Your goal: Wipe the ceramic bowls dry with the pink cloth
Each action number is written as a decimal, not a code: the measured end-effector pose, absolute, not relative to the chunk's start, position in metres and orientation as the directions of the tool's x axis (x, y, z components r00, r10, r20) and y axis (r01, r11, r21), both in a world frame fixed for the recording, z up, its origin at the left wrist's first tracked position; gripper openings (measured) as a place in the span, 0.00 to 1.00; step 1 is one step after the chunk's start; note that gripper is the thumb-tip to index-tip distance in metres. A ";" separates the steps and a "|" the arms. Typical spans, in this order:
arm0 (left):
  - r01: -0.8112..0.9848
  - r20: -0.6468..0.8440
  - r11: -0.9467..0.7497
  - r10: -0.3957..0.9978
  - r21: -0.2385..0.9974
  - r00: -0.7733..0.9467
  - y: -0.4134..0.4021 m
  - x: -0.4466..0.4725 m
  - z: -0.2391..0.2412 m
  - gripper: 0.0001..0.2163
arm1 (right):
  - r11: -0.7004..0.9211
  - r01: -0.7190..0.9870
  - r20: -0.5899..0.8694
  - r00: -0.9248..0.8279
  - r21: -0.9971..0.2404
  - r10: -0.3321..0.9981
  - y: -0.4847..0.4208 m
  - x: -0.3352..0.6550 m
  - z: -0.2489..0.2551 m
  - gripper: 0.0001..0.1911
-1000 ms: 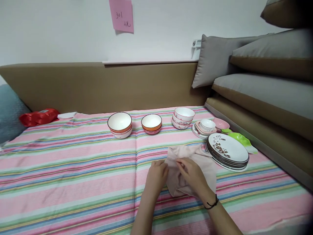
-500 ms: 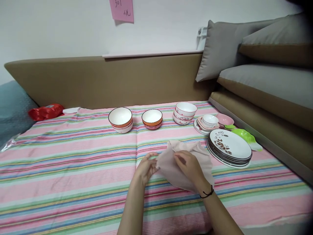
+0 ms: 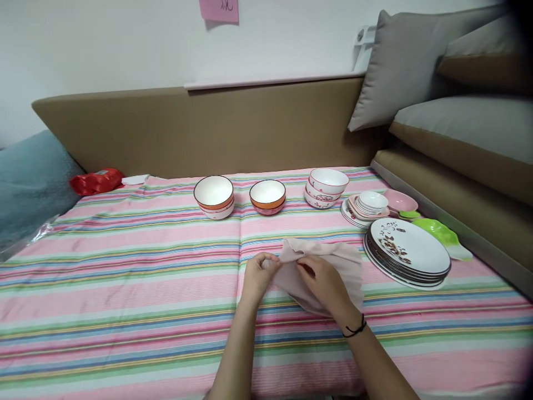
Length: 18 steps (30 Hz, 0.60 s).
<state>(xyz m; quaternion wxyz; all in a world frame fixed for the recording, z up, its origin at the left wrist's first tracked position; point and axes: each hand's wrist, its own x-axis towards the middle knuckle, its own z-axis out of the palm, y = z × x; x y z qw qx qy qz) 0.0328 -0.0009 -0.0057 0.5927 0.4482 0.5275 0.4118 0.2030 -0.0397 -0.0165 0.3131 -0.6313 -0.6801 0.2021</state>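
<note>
A pale pinkish-beige cloth (image 3: 345, 269) is held up a little over the striped bedspread, its upper edge folded over. My left hand (image 3: 259, 276) pinches the cloth's upper left corner between thumb and fingers. Close beside it, my right hand (image 3: 322, 280) grips the same folded edge near its middle, a dark cord around the wrist. Part of the cloth is hidden behind my right hand. Just right of the cloth stands a stack of white plates (image 3: 410, 244) with dark rims and a brown flower pattern.
Behind the cloth stand stacked bowls (image 3: 214, 191), orange-banded bowls (image 3: 268, 194) and red-rimmed bowls (image 3: 327, 186). Small white dishes (image 3: 372, 201), a pink bowl (image 3: 400, 201) and a green leaf-shaped dish (image 3: 441, 233) sit at right. Cushions (image 3: 466, 128) border the right side; a red bundle (image 3: 97, 181) lies far left.
My left hand has moved up and right and closed on the cloth's corner. The cloth's upper edge is now folded over and straighter. The view has shifted slightly.
</note>
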 end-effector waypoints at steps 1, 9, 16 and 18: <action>0.005 -0.251 0.252 0.962 0.968 0.105 -0.001 0.031 -0.007 0.10 | 0.111 0.736 0.177 0.011 -0.668 0.984 -0.039 0.204 -0.018 0.12; 0.246 -0.472 0.414 0.838 0.877 0.274 -0.007 0.025 -0.006 0.28 | -0.080 0.835 0.077 0.145 -0.544 0.986 -0.033 0.208 -0.025 0.18; 0.399 -0.489 0.312 0.718 0.862 0.495 -0.014 0.016 0.002 0.44 | -0.054 0.854 -0.055 0.030 -0.518 0.998 -0.031 0.204 -0.014 0.10; 0.405 -0.511 0.337 0.716 0.850 0.476 -0.015 0.014 0.001 0.45 | -0.007 0.873 -0.050 -0.020 -0.488 0.999 -0.032 0.203 -0.013 0.08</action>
